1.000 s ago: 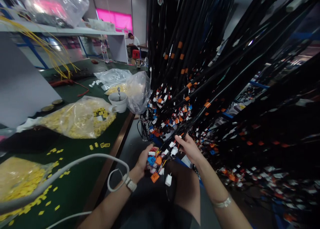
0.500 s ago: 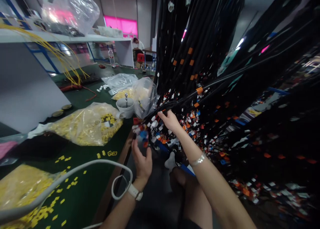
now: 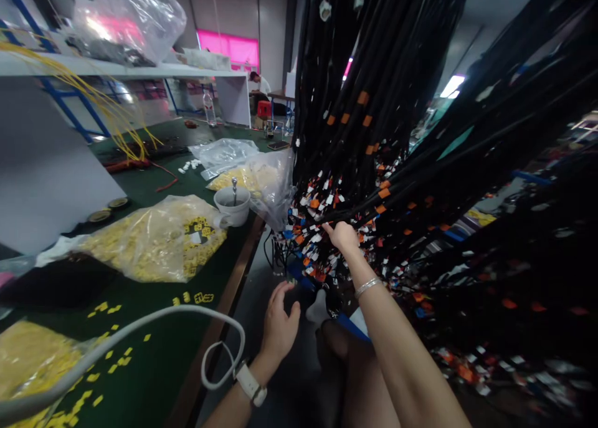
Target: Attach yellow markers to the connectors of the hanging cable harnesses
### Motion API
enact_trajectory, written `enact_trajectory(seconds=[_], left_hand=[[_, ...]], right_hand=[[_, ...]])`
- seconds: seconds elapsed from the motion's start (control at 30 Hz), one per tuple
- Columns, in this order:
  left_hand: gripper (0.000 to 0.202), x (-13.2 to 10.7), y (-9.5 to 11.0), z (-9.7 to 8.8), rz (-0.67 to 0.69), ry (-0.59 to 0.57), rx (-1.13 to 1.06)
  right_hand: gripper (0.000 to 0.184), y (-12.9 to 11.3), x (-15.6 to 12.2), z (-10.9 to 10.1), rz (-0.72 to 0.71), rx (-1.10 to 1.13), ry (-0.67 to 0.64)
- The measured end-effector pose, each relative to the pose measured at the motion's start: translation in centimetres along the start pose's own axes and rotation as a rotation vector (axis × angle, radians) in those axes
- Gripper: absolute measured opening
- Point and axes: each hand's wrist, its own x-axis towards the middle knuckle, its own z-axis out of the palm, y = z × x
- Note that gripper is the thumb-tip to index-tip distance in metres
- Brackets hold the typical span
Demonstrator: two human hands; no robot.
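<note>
My right hand (image 3: 344,237) is closed around black cables (image 3: 364,207) low in the hanging mass, near where they end in many small connectors. Orange tags (image 3: 384,192) mark the cables just above it. Below and to the left, my left hand (image 3: 281,325) is held in the air by the table edge, fingers apart, with nothing in it. White, orange, red and blue connectors (image 3: 317,247) cluster beside and beneath my right hand.
On the green table (image 3: 159,316) lie a bag of yellow pieces (image 3: 154,241), loose yellow markers and a white mug (image 3: 236,207) holding a spoon. A grey hose (image 3: 154,319) curves across the near side. A person (image 3: 260,85) sits far back.
My right hand has shifted right and slightly down with the cables, swinging them away from the table. My left hand has moved down and right, away from the connectors.
</note>
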Motion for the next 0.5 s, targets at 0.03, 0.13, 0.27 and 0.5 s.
enact_trajectory(seconds=[0.03,0.13,0.27,0.5], left_hand=[[0.029,-0.1,-0.1,0.0,-0.001,-0.017,0.002],[0.027,-0.4,-0.6,0.2,-0.014,-0.055,0.015],[0.027,-0.7,-1.1,0.4,-0.015,-0.105,0.038],[0.022,-0.8,-1.5,0.3,-0.036,-0.165,0.025]], right_hand=[[0.05,0.6,0.1,0.1,-0.015,0.011,-0.021],[0.046,2.4,0.4,0.5,-0.062,0.044,-0.072],[0.043,4.0,0.4,0.9,-0.095,0.054,-0.089],[0.041,6.7,-1.8,0.2,-0.106,0.069,0.003]])
